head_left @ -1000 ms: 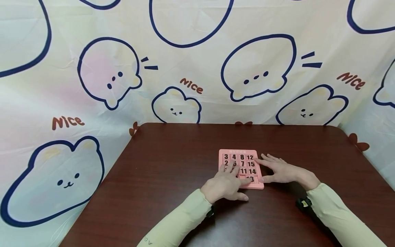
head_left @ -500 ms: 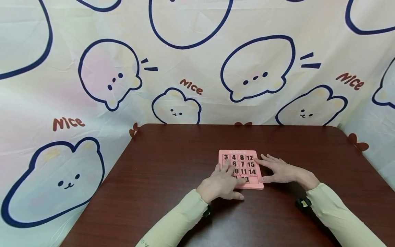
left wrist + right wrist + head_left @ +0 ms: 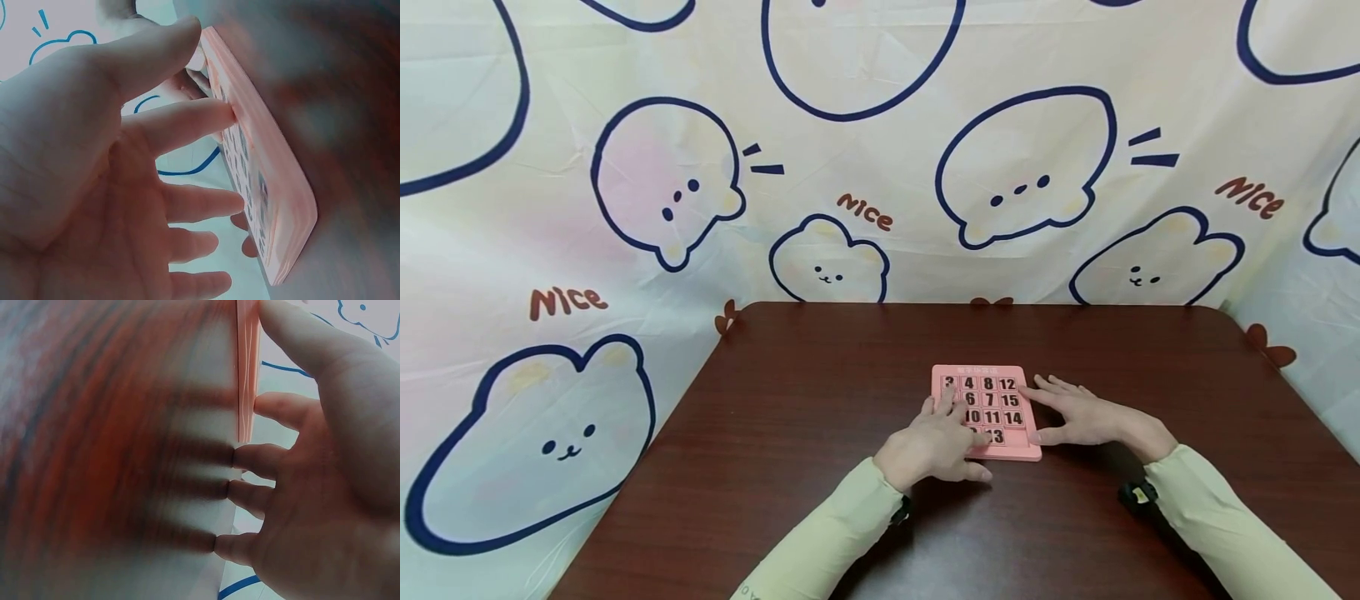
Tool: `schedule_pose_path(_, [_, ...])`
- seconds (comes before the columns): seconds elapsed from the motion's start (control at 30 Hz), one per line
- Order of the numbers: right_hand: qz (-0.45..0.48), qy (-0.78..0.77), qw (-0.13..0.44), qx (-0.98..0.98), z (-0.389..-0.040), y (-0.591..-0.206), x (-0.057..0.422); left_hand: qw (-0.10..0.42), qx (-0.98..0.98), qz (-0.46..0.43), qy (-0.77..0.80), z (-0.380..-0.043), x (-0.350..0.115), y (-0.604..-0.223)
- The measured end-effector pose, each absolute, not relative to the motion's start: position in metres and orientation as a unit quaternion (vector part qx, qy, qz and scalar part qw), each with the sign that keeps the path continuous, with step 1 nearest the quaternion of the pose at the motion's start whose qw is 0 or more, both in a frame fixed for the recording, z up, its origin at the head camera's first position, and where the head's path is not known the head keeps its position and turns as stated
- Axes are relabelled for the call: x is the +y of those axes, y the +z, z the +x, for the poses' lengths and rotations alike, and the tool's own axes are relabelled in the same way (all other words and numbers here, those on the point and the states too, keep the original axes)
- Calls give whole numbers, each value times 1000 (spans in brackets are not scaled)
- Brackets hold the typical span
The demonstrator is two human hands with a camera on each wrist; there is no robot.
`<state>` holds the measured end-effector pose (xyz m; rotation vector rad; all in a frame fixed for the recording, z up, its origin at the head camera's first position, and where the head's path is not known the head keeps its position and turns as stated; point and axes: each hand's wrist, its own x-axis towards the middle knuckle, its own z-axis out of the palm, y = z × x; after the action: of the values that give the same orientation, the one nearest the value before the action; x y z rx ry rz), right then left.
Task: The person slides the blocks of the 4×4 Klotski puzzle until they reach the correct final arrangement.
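Note:
A pink sliding number puzzle [image 3: 1021, 448] lies flat on the dark brown table, its white tiles printed with black numbers. The bottom right slot holds no tile, and the 13 tile [image 3: 997, 437] sits just left of it. My left hand [image 3: 928, 448] spreads over the puzzle's left part and covers some tiles. In the left wrist view its index fingertip [image 3: 224, 112] touches the puzzle's face, with the fingers fairly straight. At the puzzle's right edge rests my right hand [image 3: 1084, 418], index finger and thumb against the frame. Its other fingertips [image 3: 224, 545] touch the tabletop.
The brown table [image 3: 805, 375] reaches back to a pale cloth backdrop [image 3: 865, 167] with blue-outlined cartoon bears and the word "Nice". Cloth also hangs at both sides. Dark straps with small devices [image 3: 1138, 493] sit at the wrists.
My left hand has moved left over the puzzle. The 13 tile has slid left from the bottom right corner, leaving that slot bare. The right hand has stayed in place.

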<state>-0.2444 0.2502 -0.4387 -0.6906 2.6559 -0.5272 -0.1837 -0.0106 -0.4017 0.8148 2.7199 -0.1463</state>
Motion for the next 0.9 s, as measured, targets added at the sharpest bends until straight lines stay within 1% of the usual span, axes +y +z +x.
schedule_pose_path(0.17, [-244, -189, 173, 935, -245, -439, 249, 140, 946, 290, -46, -186, -9, -401])
schedule_pose_path(0.37, [-248, -189, 171, 935, -244, -439, 250, 107, 949, 296, -14, -199, -2, -395])
schedule_pose_path(0.43, [-254, -191, 168, 933, -244, -439, 250, 107, 948, 300, -2, -202, 1, -396])
schedule_pose_path(0.57, [-261, -196, 168, 930, -243, -439, 250, 124, 947, 297, 15, -207, 6, -404])
schedule_pose_path(0.8, [-260, -191, 161, 933, -242, -437, 252, 116, 949, 293, 4, -212, 10, -415])
schedule_pose_path(0.9, [-264, -192, 162, 931, -243, -437, 251, 126, 948, 291, -6, -211, 10, -418])
